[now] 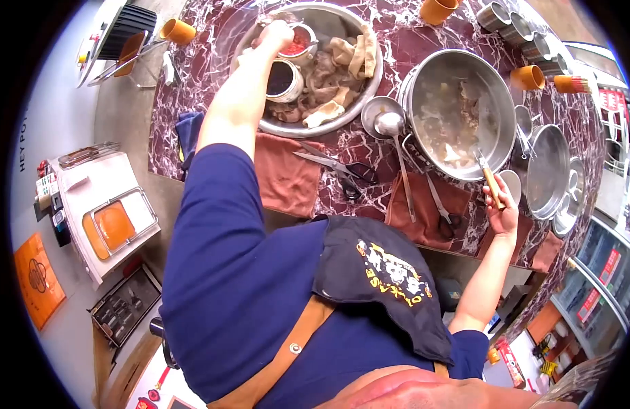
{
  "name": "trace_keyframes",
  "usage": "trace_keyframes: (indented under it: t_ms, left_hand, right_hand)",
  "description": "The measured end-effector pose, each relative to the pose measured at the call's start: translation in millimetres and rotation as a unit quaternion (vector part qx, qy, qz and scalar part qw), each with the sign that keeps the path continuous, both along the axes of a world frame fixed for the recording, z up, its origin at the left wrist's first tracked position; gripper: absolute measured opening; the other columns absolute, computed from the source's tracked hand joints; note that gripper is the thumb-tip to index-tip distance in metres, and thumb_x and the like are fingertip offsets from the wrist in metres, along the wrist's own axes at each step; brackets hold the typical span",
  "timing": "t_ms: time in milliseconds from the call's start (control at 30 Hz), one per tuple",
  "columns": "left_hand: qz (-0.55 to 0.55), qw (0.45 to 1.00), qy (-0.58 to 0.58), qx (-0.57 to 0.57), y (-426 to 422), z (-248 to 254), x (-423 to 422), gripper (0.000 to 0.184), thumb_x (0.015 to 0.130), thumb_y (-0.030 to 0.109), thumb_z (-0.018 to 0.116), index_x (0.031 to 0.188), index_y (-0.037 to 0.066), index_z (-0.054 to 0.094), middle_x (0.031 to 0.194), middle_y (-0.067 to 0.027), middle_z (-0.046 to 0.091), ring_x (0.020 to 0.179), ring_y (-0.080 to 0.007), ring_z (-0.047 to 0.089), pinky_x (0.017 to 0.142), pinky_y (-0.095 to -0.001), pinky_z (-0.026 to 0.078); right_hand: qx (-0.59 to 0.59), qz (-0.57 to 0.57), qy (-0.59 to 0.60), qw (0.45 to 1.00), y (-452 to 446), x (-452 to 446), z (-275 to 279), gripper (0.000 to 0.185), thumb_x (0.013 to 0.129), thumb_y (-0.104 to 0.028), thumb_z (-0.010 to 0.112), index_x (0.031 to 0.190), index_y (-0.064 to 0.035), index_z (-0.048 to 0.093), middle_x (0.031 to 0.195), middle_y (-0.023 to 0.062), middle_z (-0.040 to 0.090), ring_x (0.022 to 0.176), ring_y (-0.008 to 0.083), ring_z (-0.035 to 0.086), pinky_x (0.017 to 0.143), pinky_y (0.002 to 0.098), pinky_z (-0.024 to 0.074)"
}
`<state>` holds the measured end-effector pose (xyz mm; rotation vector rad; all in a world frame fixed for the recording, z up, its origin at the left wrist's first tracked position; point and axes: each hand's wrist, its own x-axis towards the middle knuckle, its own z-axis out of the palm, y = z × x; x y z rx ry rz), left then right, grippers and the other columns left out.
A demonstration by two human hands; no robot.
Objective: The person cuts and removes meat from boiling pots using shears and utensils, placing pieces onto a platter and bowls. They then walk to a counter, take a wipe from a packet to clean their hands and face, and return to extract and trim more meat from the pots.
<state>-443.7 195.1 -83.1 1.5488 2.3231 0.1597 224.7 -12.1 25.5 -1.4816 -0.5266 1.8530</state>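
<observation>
My left hand (277, 35) reaches over the far left part of a wide metal basin (377, 71). Its fingers are closed, and what they hold is unclear; something brownish shows beside them. Inside the basin, a white pot of red chopped seasoning (298, 42) and a white pot of dark liquid (281, 78) stand among pieces of cooked meat (321, 75). My right hand (504, 199) grips a wooden-handled metal tool (493, 184), its metal end at the near inner wall of a big steel pot (504, 95). Cloudy broth with meat pieces (458, 116) fills that pot; the tool's tip is hard to make out.
Between basin and pot lies a ladle (390, 124). Scissors (339, 165) and another pair of scissors (443, 208) lie near brown cloths (287, 174). Steel pans (548, 170) stand at right. Orange cups (528, 78) and metal canisters (516, 27) line the far side.
</observation>
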Motion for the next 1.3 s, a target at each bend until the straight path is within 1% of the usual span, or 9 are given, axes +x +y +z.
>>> trace_keyframes:
  t_ms: [267, 333, 400, 500, 600, 667, 700, 933, 1300]
  left_hand:
    - [-0.024, 0.999, 0.030, -0.037, 16.3, 25.5, -11.8, 0.036, 0.084, 0.023, 0.050, 0.110, 0.005, 0.067, 0.119, -0.0175, 0.063, 0.113, -0.0326, 0.059, 0.095, -0.0418, 0.047]
    - [-0.059, 0.997, 0.037, -0.040, -4.8, 84.4, 0.7, 0.033, 0.083, 0.024, 0.050, 0.107, 0.011, 0.069, 0.117, -0.0151, 0.064, 0.111, -0.0322, 0.060, 0.094, -0.0414, 0.047]
    - [-0.008, 0.995, 0.016, 0.100, 9.0, 40.0, -11.2, 0.025, 0.077, 0.017, 0.061, 0.097, 0.009, 0.073, 0.093, -0.0178, 0.069, 0.091, -0.0313, 0.067, 0.080, -0.0419, 0.052]
    - [-0.018, 0.996, 0.010, 0.088, -12.6, 60.5, 17.0, 0.031, 0.082, 0.027, 0.051, 0.105, 0.016, 0.070, 0.113, -0.0149, 0.065, 0.107, -0.0331, 0.061, 0.091, -0.0414, 0.048]
    - [-0.282, 0.911, 0.040, 0.298, -21.0, 20.0, 25.7, 0.024, 0.088, 0.024, 0.056, 0.098, 0.005, 0.067, 0.082, -0.0134, 0.068, 0.080, -0.0279, 0.067, 0.075, -0.0374, 0.052]
    - [-0.073, 0.938, -0.297, 0.161, -52.9, 61.8, 100.4, 0.018, 0.090, 0.015, 0.059, 0.098, 0.001, 0.066, 0.062, 0.0005, 0.056, 0.053, -0.0075, 0.052, 0.051, -0.0247, 0.042]
    - [-0.114, 0.932, -0.296, 0.174, -58.8, 48.6, 113.0, 0.015, 0.089, 0.013, 0.061, 0.098, 0.002, 0.066, 0.063, 0.0021, 0.055, 0.053, -0.0053, 0.046, 0.050, -0.0226, 0.038]
    - [-0.236, 0.943, -0.188, 0.143, -110.8, 84.0, 260.9, 0.021, 0.084, 0.020, 0.055, 0.096, 0.009, 0.069, 0.093, -0.0124, 0.069, 0.087, -0.0295, 0.066, 0.079, -0.0384, 0.051]
    - [-0.271, 0.962, 0.017, 0.002, -37.3, 129.0, 322.1, 0.029, 0.080, 0.019, 0.053, 0.102, 0.017, 0.072, 0.105, -0.0111, 0.069, 0.100, -0.0284, 0.065, 0.089, -0.0383, 0.050]
  right_hand:
    - [-0.011, -0.001, -0.008, 1.000, -0.8, -6.2, 5.7, 0.052, 0.088, -0.013, 0.044, 0.140, -0.0074, 0.040, 0.103, 0.0146, 0.065, 0.068, 0.0130, 0.063, 0.055, 0.0199, 0.0513]
    - [-0.011, 0.004, 0.000, 1.000, 2.8, -5.5, 5.9, 0.053, 0.088, -0.013, 0.044, 0.140, -0.0070, 0.039, 0.103, 0.0155, 0.065, 0.068, 0.0129, 0.063, 0.055, 0.0200, 0.0513]
    - [-0.009, 0.008, 0.000, 1.000, 6.0, -4.9, 7.0, 0.054, 0.088, -0.013, 0.045, 0.141, -0.0069, 0.038, 0.103, 0.0159, 0.064, 0.068, 0.0129, 0.062, 0.055, 0.0199, 0.0511]
    - [-0.012, 0.034, -0.009, 0.999, 9.3, -3.7, 7.5, 0.055, 0.088, -0.015, 0.046, 0.142, -0.0052, 0.035, 0.100, 0.0118, 0.063, 0.068, 0.0099, 0.060, 0.053, 0.0171, 0.0475]
    - [-0.026, 0.041, -0.001, 0.999, 8.7, -5.8, 6.1, 0.048, 0.092, -0.019, 0.050, 0.137, -0.0030, 0.041, 0.093, 0.0062, 0.063, 0.068, 0.0069, 0.057, 0.052, 0.0165, 0.0442]
    - [-0.035, 0.070, 0.032, 0.996, 4.3, -1.7, 3.6, 0.033, 0.093, -0.018, 0.052, 0.123, -0.0053, 0.049, 0.087, 0.0025, 0.062, 0.064, 0.0059, 0.055, 0.052, 0.0167, 0.0437]
    - [-0.035, 0.074, 0.061, 0.995, 3.5, -1.3, -0.9, 0.029, 0.093, -0.016, 0.053, 0.119, -0.0064, 0.050, 0.084, 0.0001, 0.061, 0.061, 0.0049, 0.053, 0.051, 0.0165, 0.0433]
    - [0.014, 0.061, 0.021, 0.998, -26.3, -5.5, -2.2, 0.043, 0.091, -0.010, 0.055, 0.133, -0.0046, 0.046, 0.079, -0.0018, 0.059, 0.056, 0.0022, 0.052, 0.049, 0.0146, 0.0410]
    - [0.058, 0.087, 0.015, 0.994, -23.4, 26.1, -7.7, 0.055, 0.086, -0.004, 0.055, 0.139, -0.0031, 0.039, 0.076, 0.0000, 0.058, 0.054, 0.0023, 0.049, 0.046, 0.0153, 0.0373]
